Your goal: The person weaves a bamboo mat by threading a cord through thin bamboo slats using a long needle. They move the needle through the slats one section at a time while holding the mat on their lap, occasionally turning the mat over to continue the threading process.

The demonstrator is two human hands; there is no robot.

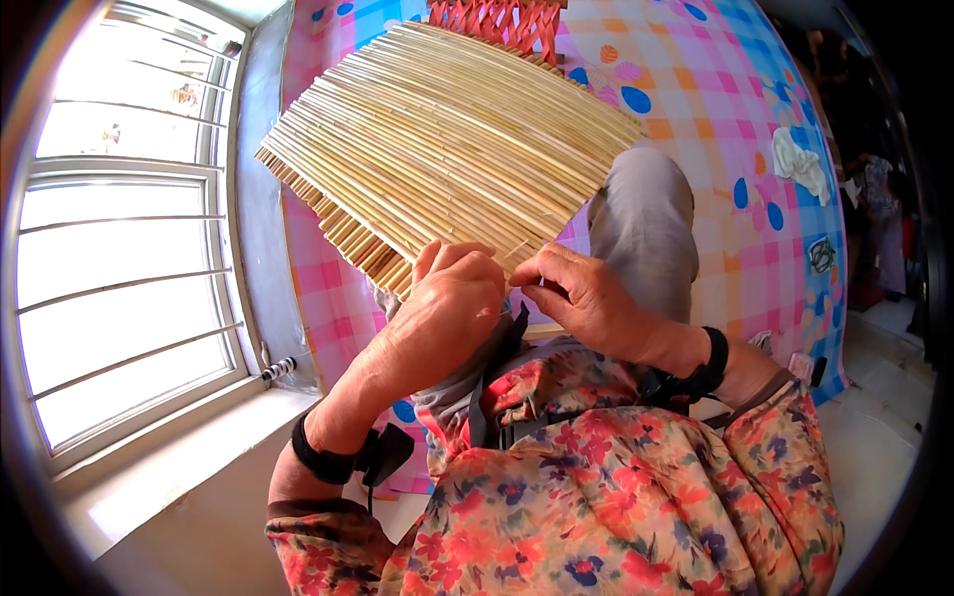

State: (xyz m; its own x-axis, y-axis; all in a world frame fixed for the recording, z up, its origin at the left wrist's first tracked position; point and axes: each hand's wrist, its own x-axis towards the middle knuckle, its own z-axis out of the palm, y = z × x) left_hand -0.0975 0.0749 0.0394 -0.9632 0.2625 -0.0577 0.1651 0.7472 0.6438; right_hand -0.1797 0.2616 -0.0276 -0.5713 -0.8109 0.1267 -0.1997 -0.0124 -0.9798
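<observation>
Stick mat [447, 129] (straw-coloured rods laid side by side) sits in front of the person, its near end over the lap, right corner just by the grey-trousered knee [646, 214]. More rod ends [348, 238] show under its left edge, looks like a second layer, stepped unevenly.

Left hand [452, 293]: at the mat's near edge, back of hand up, fingers bent over the rods; grip on the rods hidden, cannot tell. Right hand [586, 293]: just right of the left hand, at the mat's near corner, thumb and forefinger brought together in a pinch (anything between them too small to make out), other fingers curled in. Hands near each other.

Dark wristbands on both wrists, left one [320, 459] and right one [714, 360], both nearer the body than the mat. Floral top [616, 497] fills the area below the mat.

Around the mat: checked cloth [725, 238] with blue leaf prints, spread beneath and to its right; red crisscross strip piece [502, 25] just past its far edge, cut off by the frame; crumpled white cloth [800, 164] well off to its right; small dark-green coiled item [821, 254] below that cloth (blurry). Barred window [129, 278] left of the mat, bright.
</observation>
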